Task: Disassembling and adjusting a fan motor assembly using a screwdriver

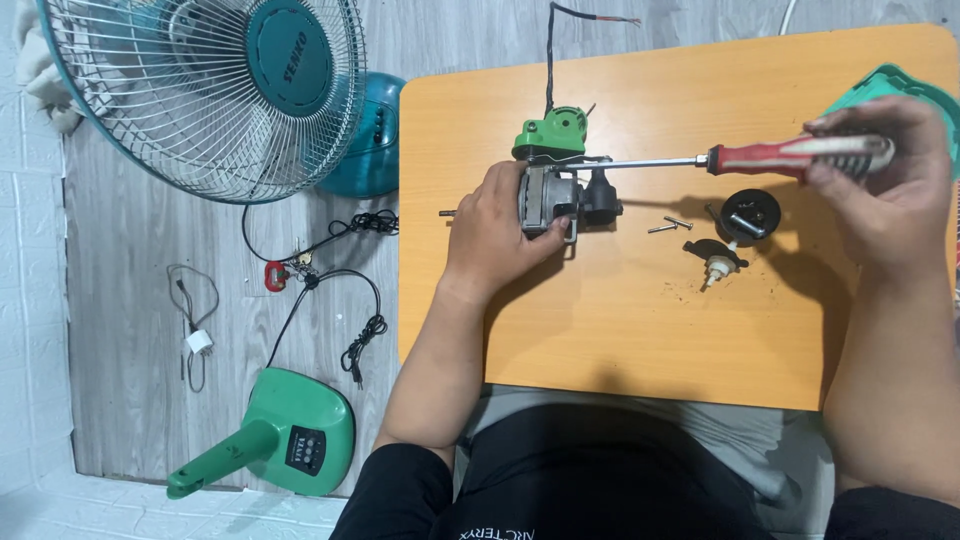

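My left hand (pixel 497 225) grips a small fan motor (pixel 560 193) with a metal core, a black gearbox end and a green plastic part on top, holding it on the orange table (pixel 620 320). A screwdriver with a red and grey handle (pixel 800 155) is in my right hand (pixel 895 175). Its long steel shaft runs left, and the tip reaches the motor just under the green part. A black cable leads from the motor toward the table's far edge.
Two loose screws (pixel 670 225), a black round knob part (pixel 750 213) and a small black piece with a white stem (pixel 716 260) lie right of the motor. A green cover (pixel 885 85) sits at the table's far right. On the floor: a teal fan (pixel 215 80), a green fan base (pixel 285 435), cables.
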